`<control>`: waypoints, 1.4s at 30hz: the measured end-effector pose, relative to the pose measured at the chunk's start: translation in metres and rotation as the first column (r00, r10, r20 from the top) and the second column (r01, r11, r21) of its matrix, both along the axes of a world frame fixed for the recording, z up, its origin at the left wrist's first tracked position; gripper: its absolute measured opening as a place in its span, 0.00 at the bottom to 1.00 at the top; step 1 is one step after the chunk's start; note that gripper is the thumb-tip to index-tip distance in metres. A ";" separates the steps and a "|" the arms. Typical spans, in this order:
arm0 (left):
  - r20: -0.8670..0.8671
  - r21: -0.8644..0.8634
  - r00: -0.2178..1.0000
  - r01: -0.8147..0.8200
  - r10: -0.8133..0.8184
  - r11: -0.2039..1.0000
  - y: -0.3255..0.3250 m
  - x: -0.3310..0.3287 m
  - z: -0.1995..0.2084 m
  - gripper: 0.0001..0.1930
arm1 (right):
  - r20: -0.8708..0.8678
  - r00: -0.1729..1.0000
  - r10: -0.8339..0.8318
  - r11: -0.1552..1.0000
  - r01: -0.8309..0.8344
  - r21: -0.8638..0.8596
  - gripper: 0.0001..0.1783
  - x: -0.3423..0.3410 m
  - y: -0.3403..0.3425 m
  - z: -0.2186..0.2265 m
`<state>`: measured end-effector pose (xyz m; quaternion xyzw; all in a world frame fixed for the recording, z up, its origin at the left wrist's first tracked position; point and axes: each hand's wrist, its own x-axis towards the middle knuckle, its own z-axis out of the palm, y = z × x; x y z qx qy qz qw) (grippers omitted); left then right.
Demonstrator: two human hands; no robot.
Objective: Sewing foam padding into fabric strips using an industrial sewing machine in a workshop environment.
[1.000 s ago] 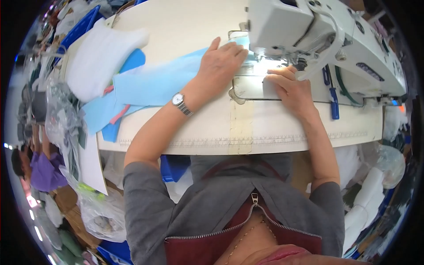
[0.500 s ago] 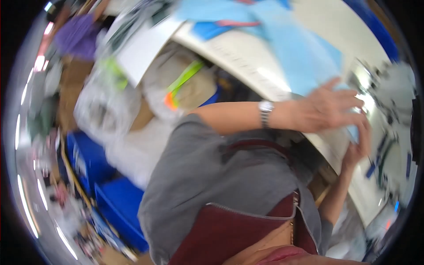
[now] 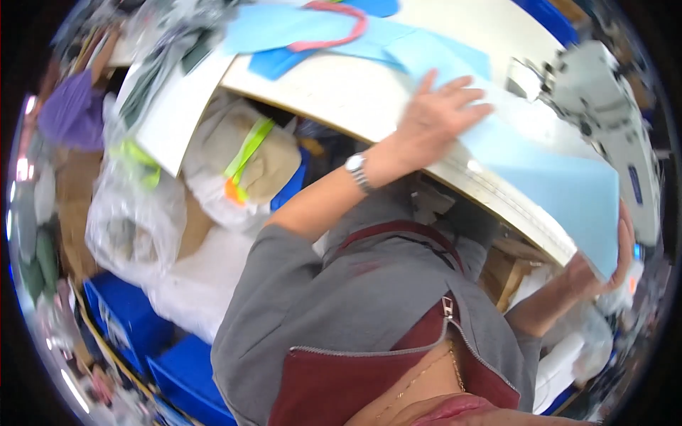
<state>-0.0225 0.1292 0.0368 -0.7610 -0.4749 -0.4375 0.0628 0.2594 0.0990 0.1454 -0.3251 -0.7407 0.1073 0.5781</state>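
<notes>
A light blue cloth (image 3: 561, 181) stretches over the right part of the white table and hangs past its near edge. Its right end is in my right hand (image 3: 616, 259), with the fingers curled behind it and the thumb in front. My left hand (image 3: 439, 122) has its fingers spread at the cloth's left part; whether it presses on the cloth or hovers is unclear. Farther left on the table lie more light blue fabric (image 3: 312, 28) and a pink-red curved strip (image 3: 364, 27). A white sewing machine (image 3: 604, 99) stands just beyond the cloth.
The white table (image 3: 320, 89) has a long ruler-like marking along its near edge. On my left are plastic bags (image 3: 135, 220), a bag with a lime-green strap (image 3: 249, 149) and blue bins (image 3: 188, 376). Purple fabric (image 3: 74, 113) hangs at the far left.
My hands, which were close together near the machine, have moved apart. The right one has come nearer with the cloth's end, spreading it out, and the left has gone left. The view has shifted.
</notes>
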 end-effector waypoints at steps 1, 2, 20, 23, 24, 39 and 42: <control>-0.038 0.013 0.999 0.004 -0.003 1.000 -0.001 -0.007 0.000 0.16 | 0.018 0.998 0.060 0.998 -0.060 -0.001 0.14 0.000 -0.004 0.002; -0.012 0.038 1.000 0.009 -0.009 0.999 -0.001 -0.012 0.002 0.15 | 0.023 1.000 0.016 1.000 -0.016 0.008 0.14 0.002 -0.008 0.003; 0.034 0.001 0.946 -0.323 0.323 0.946 -0.169 -0.097 0.020 0.15 | -0.027 0.900 0.435 0.795 -0.398 -0.459 0.09 -0.035 -0.030 -0.048; -0.130 -0.243 0.944 -0.328 0.304 0.913 -0.190 -0.098 -0.042 0.17 | 0.230 0.828 0.511 0.792 -0.350 -0.500 0.15 -0.047 -0.041 -0.080; -0.149 -0.267 0.937 -0.346 0.316 0.899 -0.197 -0.098 -0.059 0.16 | 0.212 0.818 0.535 0.763 -0.360 -0.537 0.15 -0.050 -0.047 -0.097; -0.220 -0.596 0.971 -0.211 0.095 0.774 -0.226 -0.090 -0.121 0.23 | 0.593 0.550 0.588 0.734 -0.054 -0.677 0.18 -0.028 -0.031 -0.230; -0.195 -0.745 0.980 -0.181 0.051 0.642 -0.219 -0.083 -0.125 0.35 | 0.675 0.497 0.546 0.753 0.063 -0.655 0.18 -0.032 -0.025 -0.252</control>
